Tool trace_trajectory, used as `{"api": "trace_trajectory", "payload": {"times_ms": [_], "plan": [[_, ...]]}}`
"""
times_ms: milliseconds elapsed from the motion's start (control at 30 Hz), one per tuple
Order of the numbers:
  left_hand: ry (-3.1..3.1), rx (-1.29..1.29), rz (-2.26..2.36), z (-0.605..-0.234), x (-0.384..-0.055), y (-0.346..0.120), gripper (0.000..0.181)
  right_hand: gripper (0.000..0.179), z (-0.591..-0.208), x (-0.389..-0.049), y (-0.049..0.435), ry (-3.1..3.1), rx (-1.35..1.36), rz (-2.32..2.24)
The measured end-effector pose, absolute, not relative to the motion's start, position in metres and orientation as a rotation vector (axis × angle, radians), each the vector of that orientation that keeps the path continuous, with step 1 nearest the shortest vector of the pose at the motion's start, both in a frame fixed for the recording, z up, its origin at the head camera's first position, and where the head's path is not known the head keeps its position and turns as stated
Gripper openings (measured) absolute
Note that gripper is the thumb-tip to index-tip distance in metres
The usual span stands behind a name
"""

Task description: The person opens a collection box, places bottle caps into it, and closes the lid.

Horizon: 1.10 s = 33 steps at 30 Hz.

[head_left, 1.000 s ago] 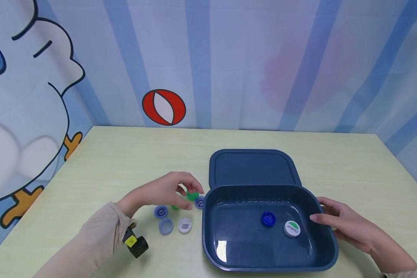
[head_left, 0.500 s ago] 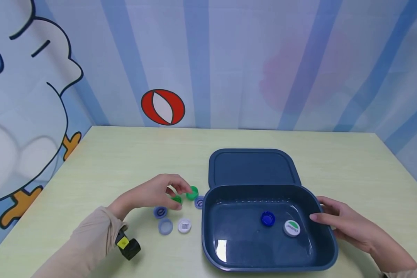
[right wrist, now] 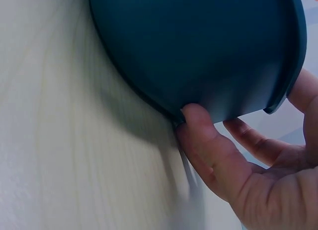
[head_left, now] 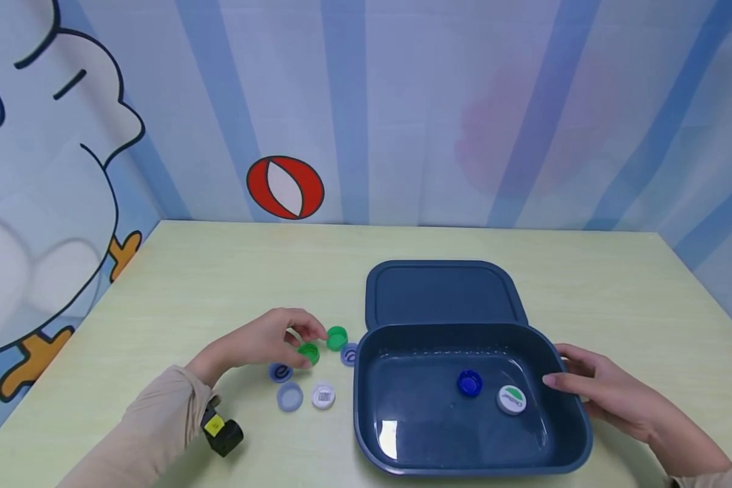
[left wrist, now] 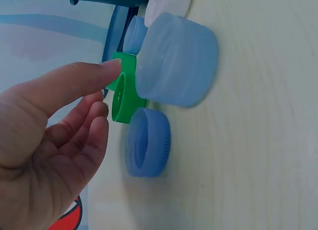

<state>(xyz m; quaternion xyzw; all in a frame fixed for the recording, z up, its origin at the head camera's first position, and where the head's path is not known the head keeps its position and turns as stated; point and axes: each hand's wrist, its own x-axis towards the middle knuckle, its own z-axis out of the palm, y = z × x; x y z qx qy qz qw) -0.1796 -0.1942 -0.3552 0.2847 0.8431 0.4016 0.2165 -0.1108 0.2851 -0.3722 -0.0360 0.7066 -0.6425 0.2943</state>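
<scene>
My left hand (head_left: 272,339) hovers at a cluster of bottle caps on the table, thumb and fingers parted around a green bottle cap (head_left: 308,353). A second green cap (head_left: 337,338) lies just beyond the fingertips. Close by are a blue cap (head_left: 280,372), a pale translucent cap (head_left: 289,397), a white cap (head_left: 323,396) and another blue cap (head_left: 349,354) against the box. My right hand (head_left: 616,393) grips the right side of the dark blue box (head_left: 439,468), thumb on its rim and fingers low on its outer wall (right wrist: 198,51).
Inside the box lie a dark blue cap (head_left: 470,383) and a white cap with a green mark (head_left: 512,400). Its flat lid (head_left: 445,291) rests on the table (head_left: 250,264) behind it. A printed cloth (head_left: 396,115) hangs along the table's back edge.
My left hand has drawn left and slightly nearer, from over the farther green cap to the nearer one. The right hand keeps its hold on the box.
</scene>
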Motion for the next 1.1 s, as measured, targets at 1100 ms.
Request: {"api": "trace_trajectory", "payload": {"times_ms": [1100], "plan": [[2.372,0.729,1.078,-0.369,-0.18,-0.2,0.036,0.055,-0.373,-0.11,0.284,1.91,-0.079,-1.693]]}}
